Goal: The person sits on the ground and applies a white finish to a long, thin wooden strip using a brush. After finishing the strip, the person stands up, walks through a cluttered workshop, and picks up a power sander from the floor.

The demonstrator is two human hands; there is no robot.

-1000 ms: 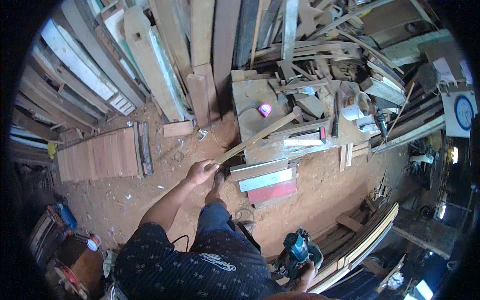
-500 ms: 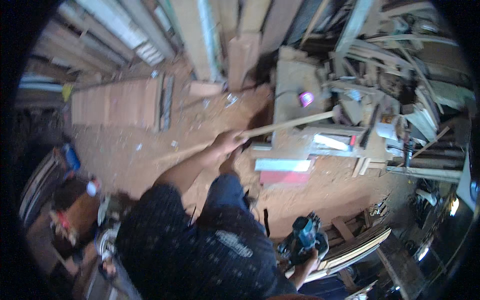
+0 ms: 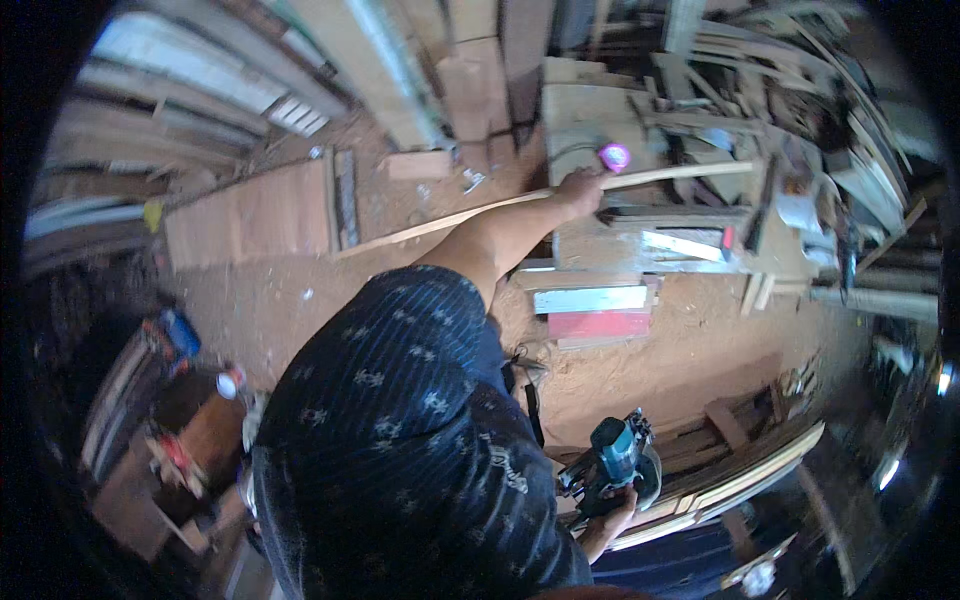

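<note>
My left arm reaches out over the low workbench [image 3: 590, 120], and my left hand [image 3: 580, 192] is closed around a long, thin wooden strip [image 3: 690, 171]. One end of the strip lies over the bench top; the other runs left past my forearm, above the sandy ground. Low on the right, my right hand [image 3: 614, 514] grips a teal and black circular saw [image 3: 614, 452] by its handle, held close to my body. A small pink round object [image 3: 615, 157] sits on the bench just beyond my left hand.
Red and pale boards [image 3: 598, 324] lie at the bench's near edge. A wide brown panel [image 3: 250, 212] is on the ground at left. Tall planks [image 3: 400, 70] lean at the back. Stacked strips [image 3: 740, 485] lie right of the saw, and scrap wood [image 3: 720, 70] clutters the far right.
My left hand has moved forward and to the right, carrying the wooden strip farther over the bench. My right hand still holds the saw in about the same place.
</note>
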